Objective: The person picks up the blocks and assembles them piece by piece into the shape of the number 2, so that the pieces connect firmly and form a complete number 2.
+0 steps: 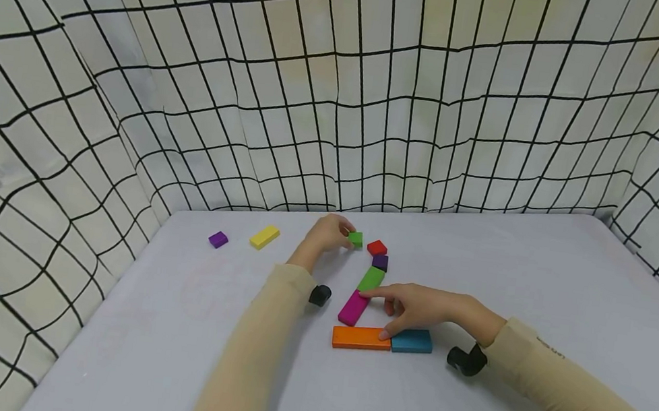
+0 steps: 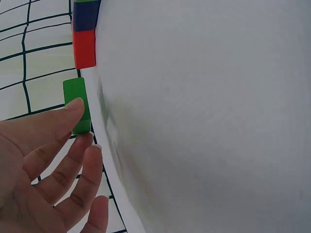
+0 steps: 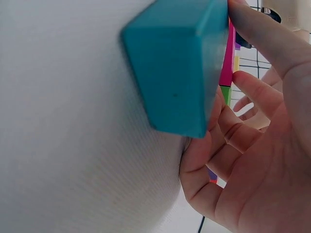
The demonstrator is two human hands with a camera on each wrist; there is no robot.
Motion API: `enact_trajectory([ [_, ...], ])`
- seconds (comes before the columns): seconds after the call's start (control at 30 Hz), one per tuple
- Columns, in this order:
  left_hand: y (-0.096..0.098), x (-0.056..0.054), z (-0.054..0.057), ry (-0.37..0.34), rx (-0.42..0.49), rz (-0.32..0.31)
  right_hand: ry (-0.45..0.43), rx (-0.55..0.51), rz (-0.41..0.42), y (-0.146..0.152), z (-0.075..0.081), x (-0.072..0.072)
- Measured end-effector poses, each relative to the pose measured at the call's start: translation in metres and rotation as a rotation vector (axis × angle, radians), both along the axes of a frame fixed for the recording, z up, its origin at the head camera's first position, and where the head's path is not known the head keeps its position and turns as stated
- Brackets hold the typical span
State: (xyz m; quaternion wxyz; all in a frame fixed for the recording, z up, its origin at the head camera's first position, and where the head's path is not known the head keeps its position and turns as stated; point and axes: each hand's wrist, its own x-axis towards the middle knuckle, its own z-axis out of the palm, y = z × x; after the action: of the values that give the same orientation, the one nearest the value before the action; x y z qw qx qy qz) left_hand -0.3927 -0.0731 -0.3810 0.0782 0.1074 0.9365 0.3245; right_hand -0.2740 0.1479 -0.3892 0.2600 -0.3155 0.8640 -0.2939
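Observation:
My left hand (image 1: 328,234) pinches a small green block (image 1: 355,239) between thumb and fingers, at the table's far side. Just right of it lies a red block (image 1: 377,247), apart from the green one. A dark purple block (image 1: 380,262), a longer green block (image 1: 371,279) and a magenta block (image 1: 354,308) continue the curved row towards me. Below the row, an orange block (image 1: 358,338) and a blue block (image 1: 412,340) lie end to end. My right hand (image 1: 427,308) touches the magenta block's upper end with its index fingertip and the orange block with its thumb.
A yellow block (image 1: 265,237) and a purple block (image 1: 218,240) lie at the far left of the white table (image 1: 154,348). Black netting (image 1: 377,109) over pale walls rises behind the table and along both sides.

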Motion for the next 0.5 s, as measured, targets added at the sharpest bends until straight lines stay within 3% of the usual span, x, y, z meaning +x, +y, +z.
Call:
enact_trajectory([
  [0.5, 0.011, -0.003, 0.004, -0.021, 0.0, 0.021, 0.002, 0.0, 0.001, 0.001, -0.001, -0.001],
])
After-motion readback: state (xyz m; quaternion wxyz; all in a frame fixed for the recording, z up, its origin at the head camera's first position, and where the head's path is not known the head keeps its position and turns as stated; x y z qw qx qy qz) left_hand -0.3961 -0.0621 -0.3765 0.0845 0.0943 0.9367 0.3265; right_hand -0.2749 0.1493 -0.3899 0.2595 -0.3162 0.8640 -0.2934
